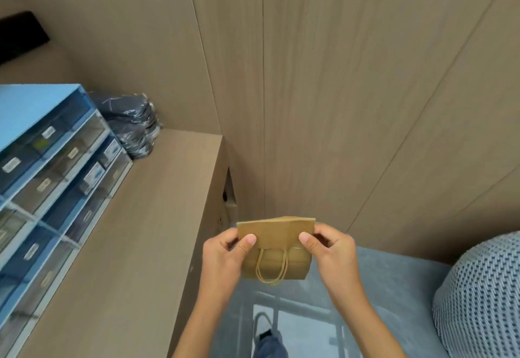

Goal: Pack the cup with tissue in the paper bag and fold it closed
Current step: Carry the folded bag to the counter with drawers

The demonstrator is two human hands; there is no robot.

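The paper bag hangs in mid-air between both hands, its folded top edge running side to side. The left hand and right hand each pinch one end of that flap (cup not visible), equally near, so pressing the crease should suit either.

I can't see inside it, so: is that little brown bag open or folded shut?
Folded shut. The paper bag's top flap is bent over toward the person, pinched by left hand and right hand. Contents: cannot tell.

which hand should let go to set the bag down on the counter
Probably the right hand lets go: the counter lies on the left, so the left hand, already pinching the bag on that side, has the shorter path.
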